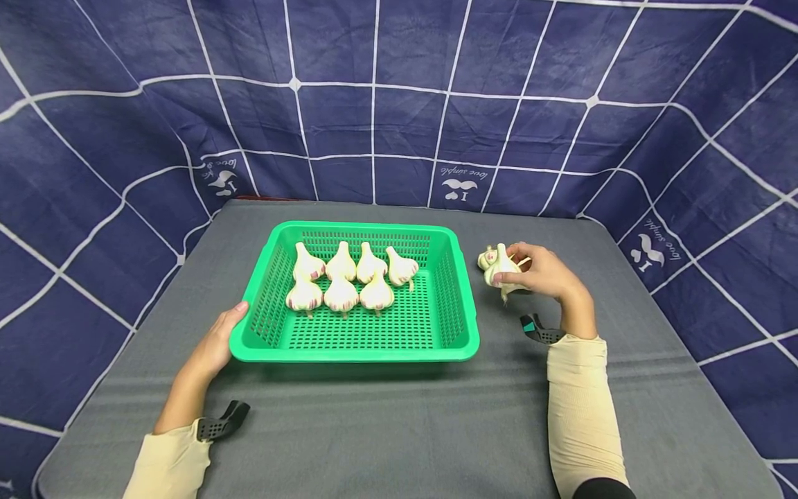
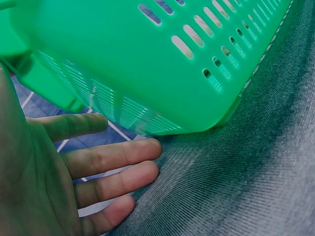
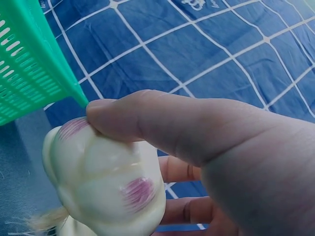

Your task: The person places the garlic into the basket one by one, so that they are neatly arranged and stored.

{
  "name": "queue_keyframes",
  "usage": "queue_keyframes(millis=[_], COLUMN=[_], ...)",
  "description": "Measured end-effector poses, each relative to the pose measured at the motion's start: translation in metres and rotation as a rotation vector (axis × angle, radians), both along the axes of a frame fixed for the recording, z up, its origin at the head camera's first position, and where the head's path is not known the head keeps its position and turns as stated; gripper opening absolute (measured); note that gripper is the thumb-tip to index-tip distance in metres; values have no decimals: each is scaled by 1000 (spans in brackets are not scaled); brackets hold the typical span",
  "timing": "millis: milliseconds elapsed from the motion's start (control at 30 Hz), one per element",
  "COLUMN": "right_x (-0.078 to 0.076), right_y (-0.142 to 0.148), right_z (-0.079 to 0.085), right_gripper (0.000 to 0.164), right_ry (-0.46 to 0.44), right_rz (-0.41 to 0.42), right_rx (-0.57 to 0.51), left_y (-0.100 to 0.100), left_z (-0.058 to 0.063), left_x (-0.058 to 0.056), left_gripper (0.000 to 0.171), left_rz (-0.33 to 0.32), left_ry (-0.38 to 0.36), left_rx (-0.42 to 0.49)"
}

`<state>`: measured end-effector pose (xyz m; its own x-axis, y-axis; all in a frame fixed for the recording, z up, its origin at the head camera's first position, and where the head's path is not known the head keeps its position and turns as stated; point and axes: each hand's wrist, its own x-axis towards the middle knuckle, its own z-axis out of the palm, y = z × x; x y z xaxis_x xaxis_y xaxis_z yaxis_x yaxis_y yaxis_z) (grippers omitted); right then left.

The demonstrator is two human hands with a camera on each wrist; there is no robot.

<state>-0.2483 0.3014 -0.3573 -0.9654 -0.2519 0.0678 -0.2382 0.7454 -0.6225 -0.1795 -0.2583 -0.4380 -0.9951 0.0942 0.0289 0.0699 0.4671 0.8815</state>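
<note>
A white garlic bulb (image 1: 501, 269) with purple streaks is in my right hand (image 1: 541, 272), to the right of the green basket. In the right wrist view the thumb presses on the bulb's (image 3: 106, 172) side while other fingers show behind it. More garlic (image 1: 485, 257) lies just behind the held bulb, partly hidden. My left hand (image 1: 215, 343) touches the left rim of the basket (image 1: 355, 355). The left wrist view shows its fingers (image 2: 115, 157) extended beside the basket wall, the thumb mostly out of sight. Several garlic bulbs (image 1: 341, 296) sit in two rows inside the basket, stems pointing away.
Grey cloth (image 1: 386, 436) covers the table. A dark blue curtain (image 1: 411, 118) with white grid lines surrounds its back and sides. Inside the basket, the bare perforated floor (image 1: 430, 315) shows at the right.
</note>
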Motion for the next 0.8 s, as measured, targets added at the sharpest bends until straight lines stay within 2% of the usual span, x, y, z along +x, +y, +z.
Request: queue_keyframes(millis=[400, 800], right_x=[5, 12], right_y=[-6, -11], right_z=[9, 19], right_gripper=[46, 40], right_ry=[83, 183], right_rz=[-59, -91], right_rx=[16, -4], left_y=[-1, -1], left_z=[-2, -2], left_x=[-2, 1], left_gripper=[56, 62], left_rz=[-6, 21], left_ry=[-7, -48], left_rx=[4, -54])
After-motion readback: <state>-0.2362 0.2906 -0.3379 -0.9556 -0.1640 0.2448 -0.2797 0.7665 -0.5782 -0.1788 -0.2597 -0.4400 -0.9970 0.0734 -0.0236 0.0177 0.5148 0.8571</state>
